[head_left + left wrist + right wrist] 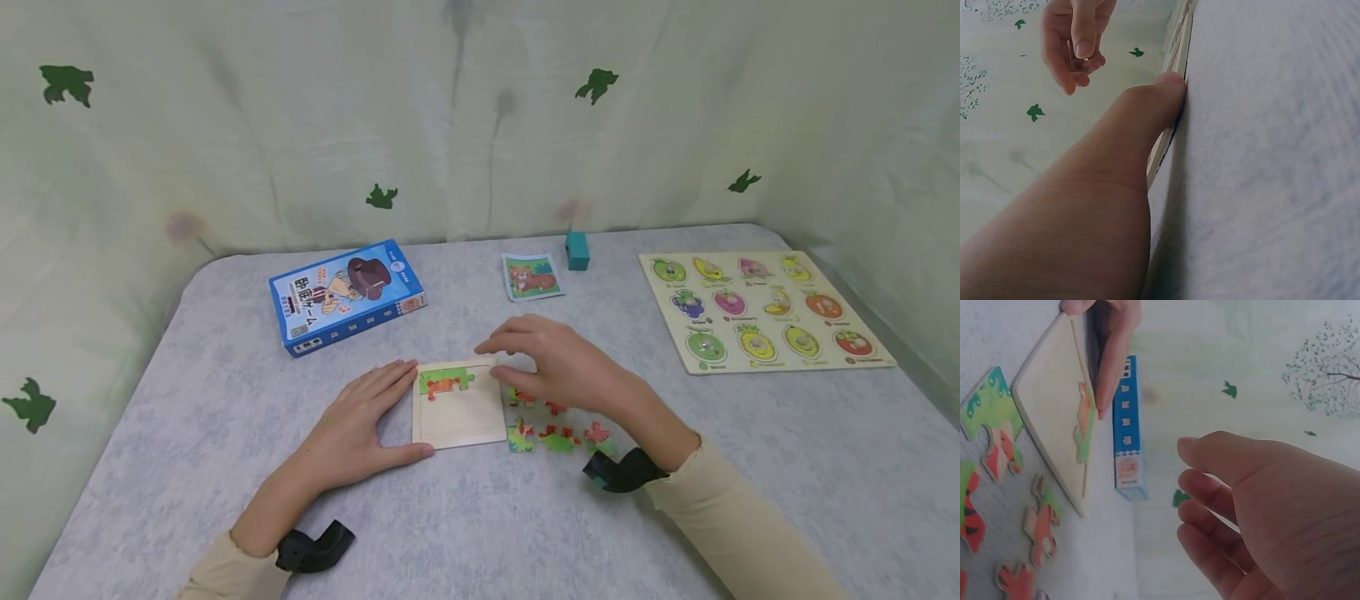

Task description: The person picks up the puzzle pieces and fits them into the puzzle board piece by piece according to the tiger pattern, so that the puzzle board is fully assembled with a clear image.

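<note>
A square wooden puzzle tray lies on the table, with joined green and orange pieces along its far left corner. My left hand rests beside the tray, fingertips at its far left corner and thumb at its near left edge; the left wrist view shows the thumb against the rim. Over the tray's right edge hovers my right hand, its fingers loosely bent. In the right wrist view no piece shows between those fingers. Several loose puzzle pieces lie right of the tray, partly under that hand.
A blue game box lies at the back left. Behind the tray are a small bear picture card and a teal block. A wooden fruit puzzle board lies at the right. A pale curtain hangs behind the table.
</note>
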The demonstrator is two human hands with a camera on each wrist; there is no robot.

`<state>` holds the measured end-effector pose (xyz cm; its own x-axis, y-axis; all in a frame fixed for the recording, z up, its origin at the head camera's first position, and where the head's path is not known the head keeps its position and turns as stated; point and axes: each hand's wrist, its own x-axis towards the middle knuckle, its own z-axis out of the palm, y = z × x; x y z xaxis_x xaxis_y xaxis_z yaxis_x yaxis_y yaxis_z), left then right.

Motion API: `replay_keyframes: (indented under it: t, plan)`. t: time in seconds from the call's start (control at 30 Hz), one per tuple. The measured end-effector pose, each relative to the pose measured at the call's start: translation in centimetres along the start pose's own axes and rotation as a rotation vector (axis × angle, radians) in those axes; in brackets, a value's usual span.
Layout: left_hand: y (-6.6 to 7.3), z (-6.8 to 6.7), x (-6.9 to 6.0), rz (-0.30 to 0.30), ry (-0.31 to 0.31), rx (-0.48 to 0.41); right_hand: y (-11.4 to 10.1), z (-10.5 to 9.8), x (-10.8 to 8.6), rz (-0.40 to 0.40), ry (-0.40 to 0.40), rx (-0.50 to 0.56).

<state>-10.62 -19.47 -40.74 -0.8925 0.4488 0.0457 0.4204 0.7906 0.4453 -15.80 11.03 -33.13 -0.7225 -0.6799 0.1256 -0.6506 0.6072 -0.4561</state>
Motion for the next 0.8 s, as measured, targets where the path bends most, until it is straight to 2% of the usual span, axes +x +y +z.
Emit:
replay_keyframes:
  t: [0.13, 0.4, 0.8]
  plan:
    - [0.0, 0.0, 0.0, 0.001, 0.003, 0.002, 0.2, -0.6, -0.3, 0.001, 0.004, 0.003]
    - [0.0, 0.0, 0.0, 0.003, 0.008, -0.001, 1.1, -1.7, -0.8, -0.056, 0.028, 0.054]
    - [0.0, 0.1, 0.0, 0.004, 0.011, -0.001, 2.7, -3.2, -1.5, -0.030, 0.025, 0.087]
